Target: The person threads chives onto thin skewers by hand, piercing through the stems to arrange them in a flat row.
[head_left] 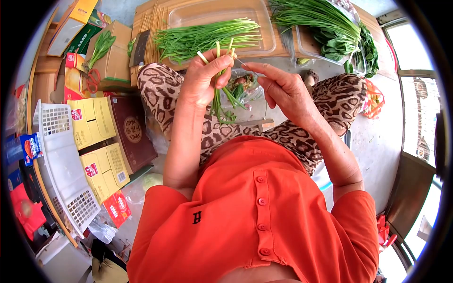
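My left hand (211, 75) is closed around a small bunch of green stalks (217, 101). Their pale cut ends stick up above the fingers and leafy tips hang down. My right hand (283, 87) is beside it, thumb and forefinger pinched on a thin stick (240, 61) whose tip meets the stalks at my left fingers. Just beyond, trimmed chives (203, 37) lie partly over a clear plastic tray (264, 28). Bamboo skewers (150, 26) lie to the tray's left, with a dark flat blade-like piece (139, 48) near them.
Longer chives and leafy greens (325, 23) fill a second container at the back right. A bag with scraps (243, 85) is on the floor between my knees. Left are a cardboard box (113, 52), red scissors (93, 80), yellow boxes (92, 122) and a white basket (59, 141).
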Tool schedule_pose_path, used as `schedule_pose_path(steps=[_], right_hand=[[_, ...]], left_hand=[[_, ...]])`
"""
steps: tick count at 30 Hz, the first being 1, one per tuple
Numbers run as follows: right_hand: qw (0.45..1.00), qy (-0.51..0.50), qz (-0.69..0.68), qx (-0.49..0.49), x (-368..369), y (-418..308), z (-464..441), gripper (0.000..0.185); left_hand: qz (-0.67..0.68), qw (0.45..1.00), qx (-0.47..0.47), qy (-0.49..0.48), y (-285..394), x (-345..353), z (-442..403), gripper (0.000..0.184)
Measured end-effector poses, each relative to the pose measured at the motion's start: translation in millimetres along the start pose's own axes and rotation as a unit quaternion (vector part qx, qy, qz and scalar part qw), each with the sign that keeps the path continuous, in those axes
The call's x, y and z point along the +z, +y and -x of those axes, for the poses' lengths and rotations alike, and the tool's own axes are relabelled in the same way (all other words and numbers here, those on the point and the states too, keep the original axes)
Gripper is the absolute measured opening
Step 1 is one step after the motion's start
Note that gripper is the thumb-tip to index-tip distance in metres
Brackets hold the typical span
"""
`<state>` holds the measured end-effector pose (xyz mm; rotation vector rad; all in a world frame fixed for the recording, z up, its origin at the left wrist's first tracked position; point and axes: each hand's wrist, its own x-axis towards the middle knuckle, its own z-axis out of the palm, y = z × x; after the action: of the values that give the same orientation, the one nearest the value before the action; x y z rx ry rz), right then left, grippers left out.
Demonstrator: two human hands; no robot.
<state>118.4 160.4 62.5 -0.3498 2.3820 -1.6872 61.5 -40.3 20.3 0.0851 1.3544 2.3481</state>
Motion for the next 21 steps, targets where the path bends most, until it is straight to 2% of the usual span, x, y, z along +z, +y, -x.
schedule_pose_path(steps=[8,11,13,14,18,21], right_hand=[[1.0,-0.004,-0.025,0.001,2,-1,-6,0.028],[0.999,0.009,-0.029,0.009,2,1,-5,0.029],[0.999,0.016,-0.034,0.012,-1,3,-3,0.029],[0.999,0.016,-0.034,0.008,-4,3,-4,0.029],[0.999,0.041,-0.021,0.026,-13,8,0,0.031],[0.997,0.054,-0.036,0.04,-16,8,-2,0.031]], left_hand=[[0.001,1.0,-0.011,-0.022,-7,5,3,0.019],[-0.015,1.0,0.004,0.024,-9,6,1,0.021],[0.026,0.992,0.044,0.117,-11,-4,-5,0.022],[0.006,0.989,0.068,0.129,-11,-9,-8,0.022],[-0.047,0.982,0.127,0.128,-11,-24,-15,0.025],[-0.01,0.983,0.139,0.122,-9,-14,-17,0.025]])
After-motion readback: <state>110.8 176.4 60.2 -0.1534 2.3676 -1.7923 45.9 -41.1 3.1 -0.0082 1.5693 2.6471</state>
